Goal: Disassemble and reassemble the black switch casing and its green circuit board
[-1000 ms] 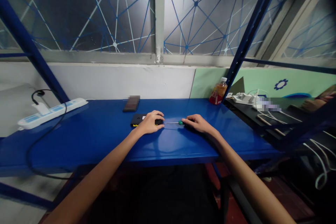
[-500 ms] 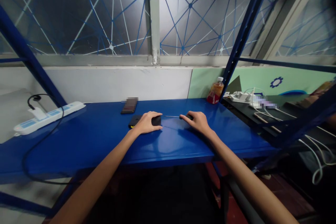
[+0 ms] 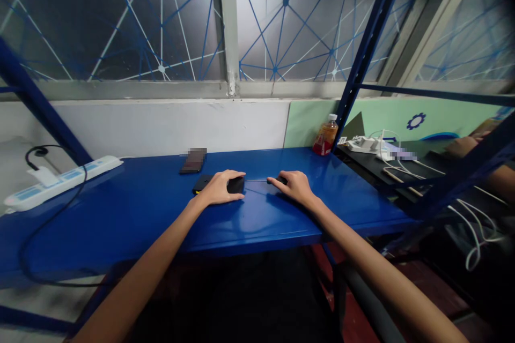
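My left hand point(image 3: 219, 187) lies curled over a small flat black device point(image 3: 235, 185) on the blue table point(image 3: 140, 209), gripping its top and side. My right hand point(image 3: 295, 186) rests on the table just to the right, its fingers closed on the dark handle of a thin screwdriver point(image 3: 257, 180). The screwdriver's fine shaft points left toward the black device. A dark phone point(image 3: 193, 160) lies flat behind my left hand.
A white power strip point(image 3: 60, 179) with a plug and black cable lies at the far left. An orange drink bottle point(image 3: 325, 136) stands at the back right by a blue post. A darker side shelf point(image 3: 386, 169) holds chargers and white cables.
My right hand has closed further over the screwdriver handle, hiding its green end. The view has drifted a little; both hands stay at the same spot on the table.
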